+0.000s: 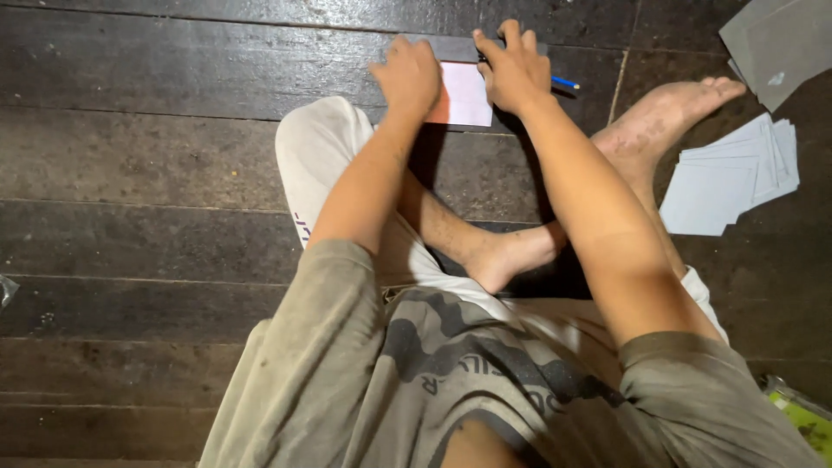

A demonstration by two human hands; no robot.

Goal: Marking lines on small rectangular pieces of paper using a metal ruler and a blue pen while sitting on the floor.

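While we look down from the head camera, we see the person seated cross-legged on a dark wooden plank floor [139,147], both arms stretched forward. Our left hand [406,76] lies flat, fingers together and bent slightly down, pressing on the left edge of a small pink-white paper card [464,94]. That card rests on a dark grey sheet [451,45] on the floor, just ahead of the knee. Our right hand [513,69] is curled closed around a blue pen [565,83], whose end pokes out to the right of the knuckles; its tip is hidden under the fingers, so we cannot tell whether it touches the card.

Off to the right, past the bare foot [667,117], a fanned stack of pale grey sheets [732,178] lies on the boards, well apart from the hands. More grey sheets [776,43] sit in the upper right corner.

We judge that the card could slip or skew if the left hand eases its pressure, since it lies loose on a smooth sheet. The right hand shades the card, so a stroke could stray off the edge. The foot near the stack could scatter it if the leg shifts.
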